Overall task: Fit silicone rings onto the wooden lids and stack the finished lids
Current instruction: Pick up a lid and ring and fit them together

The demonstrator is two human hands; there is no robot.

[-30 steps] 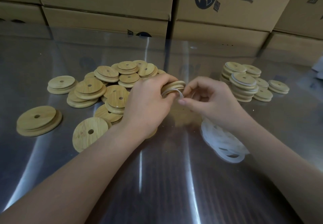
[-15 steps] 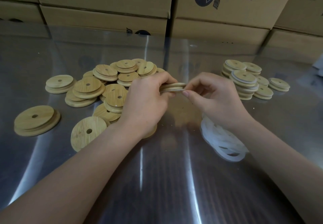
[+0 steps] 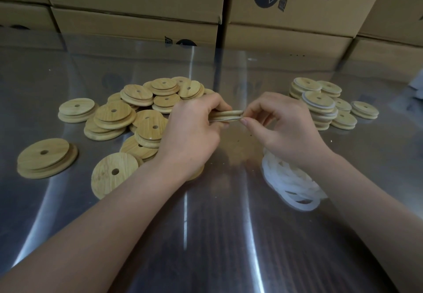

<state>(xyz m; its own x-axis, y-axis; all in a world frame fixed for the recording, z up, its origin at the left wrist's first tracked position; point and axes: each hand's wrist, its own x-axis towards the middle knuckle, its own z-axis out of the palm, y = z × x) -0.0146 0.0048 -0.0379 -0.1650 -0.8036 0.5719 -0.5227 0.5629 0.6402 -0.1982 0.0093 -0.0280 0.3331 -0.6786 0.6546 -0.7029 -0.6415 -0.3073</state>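
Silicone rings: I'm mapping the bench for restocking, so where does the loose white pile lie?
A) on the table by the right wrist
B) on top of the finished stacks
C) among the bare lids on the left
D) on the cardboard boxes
A: the pile of silicone rings lies on the table beside the wrist of the right hand.

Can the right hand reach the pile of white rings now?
Probably yes: the right hand must first let go of the lid, but the white rings lie uncovered just beside its wrist.

Stacked cardboard boxes (image 3: 137, 0) behind shiny metal table (image 3: 217, 235).
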